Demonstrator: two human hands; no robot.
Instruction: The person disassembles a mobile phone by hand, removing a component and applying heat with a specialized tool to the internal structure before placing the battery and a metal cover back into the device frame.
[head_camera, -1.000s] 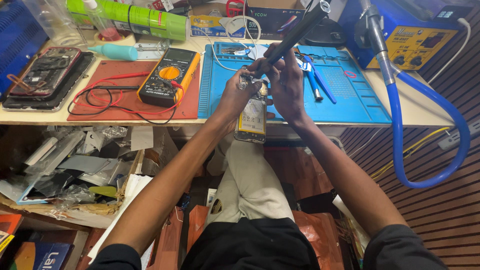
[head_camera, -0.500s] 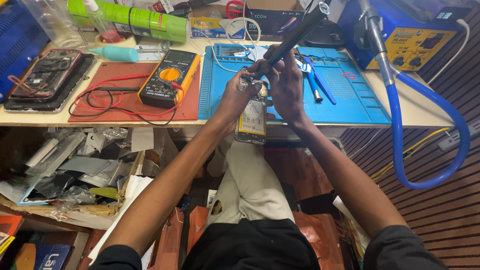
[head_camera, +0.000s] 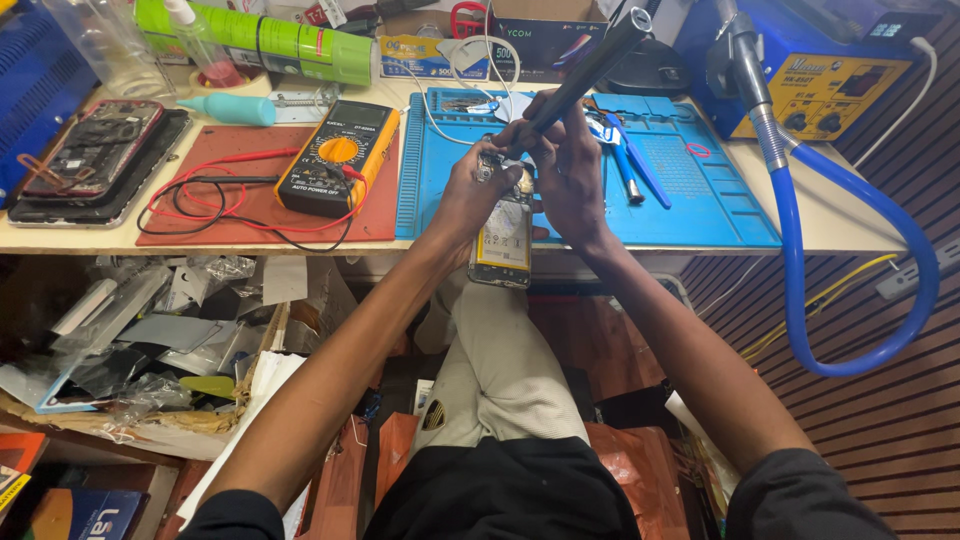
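Over the blue mat (head_camera: 700, 200), opened phone (head_camera: 503, 235) with exposed innards in left hand (head_camera: 470, 195) grip, right hand (head_camera: 570, 170) clenched on black tool (head_camera: 590, 65)

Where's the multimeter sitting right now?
In the head view, the yellow-and-black multimeter lies on the red mat, left of the blue work mat and the left hand.

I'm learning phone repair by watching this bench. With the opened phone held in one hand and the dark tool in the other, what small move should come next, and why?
Probably ease the tool's tip a little further along the top end of the opened phone. The left hand grips the phone's upper part, the right hand holds the dark tool angled down to that spot, so the work sits there. The exact contact point is hidden by fingers.
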